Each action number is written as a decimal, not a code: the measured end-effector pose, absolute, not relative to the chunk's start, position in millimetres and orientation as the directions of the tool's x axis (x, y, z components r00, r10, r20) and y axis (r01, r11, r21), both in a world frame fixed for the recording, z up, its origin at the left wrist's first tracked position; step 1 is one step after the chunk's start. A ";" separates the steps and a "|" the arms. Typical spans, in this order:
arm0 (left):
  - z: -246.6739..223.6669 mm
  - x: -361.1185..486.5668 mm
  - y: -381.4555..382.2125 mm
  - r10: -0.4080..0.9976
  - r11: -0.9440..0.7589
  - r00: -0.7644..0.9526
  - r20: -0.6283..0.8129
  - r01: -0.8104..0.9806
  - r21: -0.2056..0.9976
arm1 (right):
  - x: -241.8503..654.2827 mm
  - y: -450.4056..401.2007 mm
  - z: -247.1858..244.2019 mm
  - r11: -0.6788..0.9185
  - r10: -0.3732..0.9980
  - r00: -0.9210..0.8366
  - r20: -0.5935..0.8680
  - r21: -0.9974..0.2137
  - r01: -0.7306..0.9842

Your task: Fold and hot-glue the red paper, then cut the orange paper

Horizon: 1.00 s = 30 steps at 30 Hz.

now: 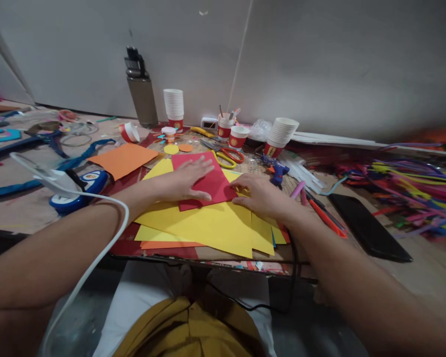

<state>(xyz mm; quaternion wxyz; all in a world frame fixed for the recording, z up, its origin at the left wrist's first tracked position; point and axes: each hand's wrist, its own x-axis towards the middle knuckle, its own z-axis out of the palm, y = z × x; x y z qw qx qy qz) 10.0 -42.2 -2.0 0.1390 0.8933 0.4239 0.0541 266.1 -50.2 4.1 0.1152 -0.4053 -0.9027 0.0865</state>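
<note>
My left hand [193,179] lies flat on a folded-looking red sheet of paper [217,181], with its fingers spread. At the right edge of that sheet is my right hand [258,196], its fingers bent and its thumb apart from them. A small yellow thing shows in the gap under its fingers, too unclear to name. Beneath the red paper lies a loose pile of yellow sheets [208,228], with an orange edge [171,245] showing at the bottom. Scissors [232,155] with yellow and orange handles rest just beyond the red paper.
An orange sheet [124,158], a blue round device [78,191] and a white cable [124,218] are at left. Behind stand a bottle [143,99] and paper cups [173,106]. Rightward are a glue gun [278,172], a phone [369,225] and colourful pipe cleaners [423,193].
</note>
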 end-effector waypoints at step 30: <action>-7.7 31.0 -53.7 0.644 -0.755 0.741 0.191 0.575 0.316 | 259.8 -53.1 5.1 0.660 0.751 -0.587 0.303 -0.363 0.658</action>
